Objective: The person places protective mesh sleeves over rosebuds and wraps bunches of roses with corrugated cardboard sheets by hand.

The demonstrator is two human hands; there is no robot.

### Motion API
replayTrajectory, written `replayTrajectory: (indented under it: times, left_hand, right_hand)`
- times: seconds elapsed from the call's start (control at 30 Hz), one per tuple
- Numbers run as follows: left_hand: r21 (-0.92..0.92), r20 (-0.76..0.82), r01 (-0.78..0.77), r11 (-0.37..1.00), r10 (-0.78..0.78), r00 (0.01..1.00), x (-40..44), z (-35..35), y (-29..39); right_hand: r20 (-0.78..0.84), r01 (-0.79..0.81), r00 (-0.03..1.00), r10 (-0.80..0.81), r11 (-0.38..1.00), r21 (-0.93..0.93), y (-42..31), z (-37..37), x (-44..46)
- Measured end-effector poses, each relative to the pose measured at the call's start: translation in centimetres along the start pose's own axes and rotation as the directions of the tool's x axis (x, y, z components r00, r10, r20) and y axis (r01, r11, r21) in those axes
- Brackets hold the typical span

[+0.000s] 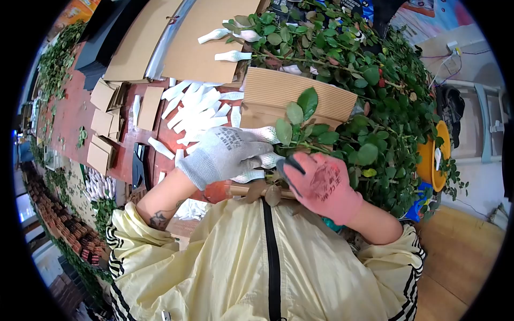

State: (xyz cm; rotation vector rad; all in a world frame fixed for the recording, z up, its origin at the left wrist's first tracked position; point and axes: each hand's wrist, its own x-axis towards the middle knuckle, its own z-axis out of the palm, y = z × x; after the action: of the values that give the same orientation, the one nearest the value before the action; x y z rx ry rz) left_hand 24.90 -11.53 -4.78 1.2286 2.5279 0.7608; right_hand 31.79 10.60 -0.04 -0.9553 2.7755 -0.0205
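Note:
My left hand, in a grey glove, curls its fingers around a rose bud in a white mesh sleeve. Other sleeved buds lie just above and below it, one pinkish under its mesh. Close by on the right, my right hand wears a pink glove with dark fingertips. Its fingers are bent and pressed together beside the stems; what they grip is hidden. Leafy rose stems lie on corrugated cardboard beyond both hands. Brownish leaves hang at the near edge, below the buds.
Loose white mesh sleeves are heaped left of the cardboard. A black stapler-like tool and small cardboard pieces lie farther left on the red table. Dense rose foliage fills the right side, near a yellow container.

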Motion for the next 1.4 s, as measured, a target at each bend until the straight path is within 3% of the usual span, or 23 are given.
replayTrajectory:
  times: [0.03, 0.1, 0.13, 0.23, 0.27, 0.33, 0.43, 0.47, 0.5, 0.57, 0.63, 0.73, 0.8, 0.93, 1.0, 1.03, 1.1, 1.17, 1.23, 1.27, 1.4]
  left_hand:
    - [0.012, 0.012, -0.031, 0.999, 0.031, 0.999, -0.1, 0.2, -0.3]
    - [-0.036, 0.011, -0.061, 0.998, 0.061, 0.998, 0.1, 1.2, -1.3]
    - [-0.024, 0.049, -0.134, 0.991, 0.135, 0.99, 0.5, 1.4, -1.8]
    - [-0.033, 0.104, -0.22, 0.975, 0.222, 0.969, 0.8, 1.0, -2.6]
    - [-0.017, 0.096, -0.236, 0.972, 0.237, 0.967, 0.8, 1.0, -2.8]
    - [-0.012, 0.027, -0.284, 0.959, 0.285, 0.958, 0.9, 1.2, -2.9]
    - [0.013, -0.008, -0.304, 0.952, 0.305, 0.952, 1.1, 1.2, -2.8]
    - [0.024, -0.011, -0.309, 0.951, 0.309, 0.951, 1.2, 1.1, -2.6]
    - [0.023, -0.014, -0.304, 0.952, 0.304, 0.952, 1.2, 0.9, -2.4]
    - [0.007, 0.068, -0.241, 0.971, 0.24, 0.968, 1.1, 0.8, -2.2]
    - [0.03, 0.073, -0.231, 0.972, 0.229, 0.971, 1.0, 1.1, -2.2]
    - [0.048, 0.027, -0.257, 0.965, 0.256, 0.966, 0.7, 1.5, -1.9]
    - [0.042, -0.024, -0.291, 0.956, 0.292, 0.956, 0.3, 1.5, -1.1]
    - [0.001, 0.017, -0.122, 0.992, 0.122, 0.992, -0.5, 0.5, 0.9]
    - [-0.023, 0.037, -0.039, 0.999, 0.04, 0.999, -1.0, 1.1, 0.8]
    - [-0.028, 0.032, -0.039, 0.999, 0.04, 0.999, -1.0, 1.0, 1.5]
    - [0.154, 0.175, 0.161, 0.975, -0.188, 0.966, -0.8, 0.2, 3.3]
    - [0.15, 0.185, 0.177, 0.973, -0.203, 0.961, -0.6, 0.1, 3.9]
    - [0.177, 0.071, 0.162, 0.971, -0.177, 0.982, -0.9, 0.8, 4.0]
    - [0.179, 0.065, 0.162, 0.97, -0.176, 0.982, -1.1, 1.2, 3.8]
    - [0.136, 0.004, 0.182, 0.974, -0.185, 0.983, -1.9, 1.7, 3.7]
  right_hand:
    - [0.002, 0.006, 1.0, -0.006, 1.0, 0.003, 0.0, 0.8, -0.3]
    - [-0.354, 0.194, 0.914, -0.199, 0.98, -0.049, 0.3, 3.5, -1.0]
    - [-0.135, 0.099, 0.986, -0.098, 0.995, 0.001, 0.1, 4.1, -0.7]
    - [-0.017, 0.12, 0.993, -0.12, 0.992, 0.022, 0.3, 3.8, 0.3]
    - [-0.019, 0.128, 0.992, -0.127, 0.992, 0.024, 0.5, 3.5, 0.3]
    - [-0.224, 0.223, 0.946, -0.234, 0.972, -0.075, 1.3, 2.5, -0.4]
    - [-0.23, 0.245, 0.938, -0.258, 0.966, -0.086, 1.6, 1.5, -0.7]
    - [-0.33, 0.249, 0.904, -0.271, 0.962, -0.111, 1.9, 1.5, -0.7]
    - [-0.328, 0.254, 0.904, -0.276, 0.961, -0.11, 2.0, 1.1, -0.7]
    - [-0.048, 0.158, 0.987, -0.156, 0.987, 0.036, 2.1, -0.1, -0.6]
    - [-0.093, 0.183, 0.979, -0.18, 0.983, 0.022, 2.0, 1.3, -0.9]
    - [-0.066, 0.092, 0.994, -0.089, 0.995, 0.047, 1.8, 2.4, -1.2]
    - [0.101, 0.074, 0.992, -0.072, 0.997, -0.015, 1.5, 1.9, -1.1]
    - [0.17, 0.126, 0.979, -0.114, 0.99, -0.062, 1.4, 0.9, -1.7]
    - [-0.002, 0.05, 0.999, -0.05, 0.994, 0.099, 1.4, -0.3, -2.1]
    - [0.005, 0.05, 0.999, -0.051, 0.994, 0.095, 1.4, -0.3, -1.8]
    - [-0.41, -0.125, 0.906, 0.107, 0.992, -0.018, 1.5, 0.0, -0.6]
    - [-0.369, -0.193, 0.917, 0.152, 0.978, -0.075, 2.8, 1.8, 1.0]
    - [-0.281, -0.164, 0.949, 0.14, 0.984, -0.064, 3.3, 2.5, 2.2]
    - [-0.173, -0.158, 0.973, 0.153, 0.987, -0.015, 3.0, 2.3, 2.7]
    - [-0.166, -0.18, 0.964, 0.209, 0.969, 0.17, 3.3, 2.9, 3.0]
